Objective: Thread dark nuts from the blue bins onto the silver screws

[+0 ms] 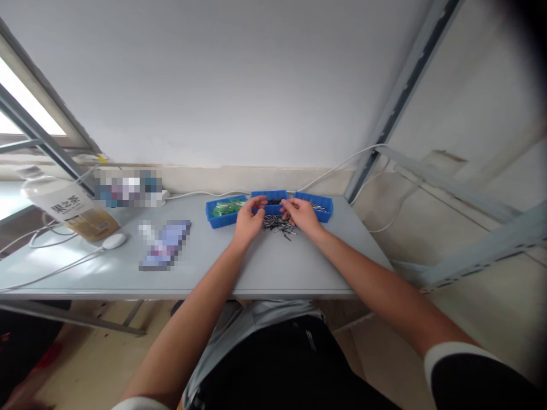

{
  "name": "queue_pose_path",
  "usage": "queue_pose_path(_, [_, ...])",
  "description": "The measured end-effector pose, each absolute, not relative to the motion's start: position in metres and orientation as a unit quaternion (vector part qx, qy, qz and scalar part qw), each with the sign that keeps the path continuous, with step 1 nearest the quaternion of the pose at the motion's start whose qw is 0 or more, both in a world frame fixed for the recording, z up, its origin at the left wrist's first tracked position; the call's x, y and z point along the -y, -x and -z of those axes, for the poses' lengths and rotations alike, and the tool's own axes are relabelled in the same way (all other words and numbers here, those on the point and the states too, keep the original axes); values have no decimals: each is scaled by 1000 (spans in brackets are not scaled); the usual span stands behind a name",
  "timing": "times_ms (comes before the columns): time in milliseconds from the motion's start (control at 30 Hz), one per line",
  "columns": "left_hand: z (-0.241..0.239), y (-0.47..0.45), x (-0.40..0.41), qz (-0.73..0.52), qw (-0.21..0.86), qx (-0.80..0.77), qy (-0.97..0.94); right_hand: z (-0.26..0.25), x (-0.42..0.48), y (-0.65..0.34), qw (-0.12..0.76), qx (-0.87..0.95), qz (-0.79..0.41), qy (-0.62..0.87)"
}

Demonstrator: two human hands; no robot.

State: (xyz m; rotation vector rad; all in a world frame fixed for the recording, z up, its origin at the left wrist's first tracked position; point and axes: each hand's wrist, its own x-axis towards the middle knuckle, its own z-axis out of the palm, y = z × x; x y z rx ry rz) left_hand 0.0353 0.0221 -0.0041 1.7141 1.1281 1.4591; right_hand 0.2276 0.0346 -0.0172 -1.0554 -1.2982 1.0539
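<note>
A loose heap of small dark metal pins [277, 223] with glinting silvery ends lies near the desk's [265, 267] far edge, just before three shallow blue plastic trays [222, 218]. The left hand [249, 217] and right hand [301, 214] rest at the heap with curled fingers; whether either pinches a pin cannot be told.

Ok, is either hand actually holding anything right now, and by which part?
It cannot be told. The left hand and right hand are curled over the pile of small metal parts before the blue trays; any part pinched is too small to see.
</note>
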Motion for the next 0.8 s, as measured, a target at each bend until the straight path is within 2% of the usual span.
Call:
queue_pose_path(133, [7,-34,-25,-551,305,-437,-642,18,-36,-233,500,596,-395,490])
queue_pose_path(233, [8,-33,-25,-547,303,-438,-646,16,-23,-238,455,717,-246,467])
queue_pose_path(367, [9,-33,-25,-548,293,-432,-654,14,-9,-241,338,857,-83,379])
queue_pose_path(533, [11,-32,-25,-545,284,-434,-658,18,-10,-239,260,907,-44,328])
queue_pose_path(800, [8,-34,-23,-538,287,-443,-657,21,-22,-244,252,894,-23,369])
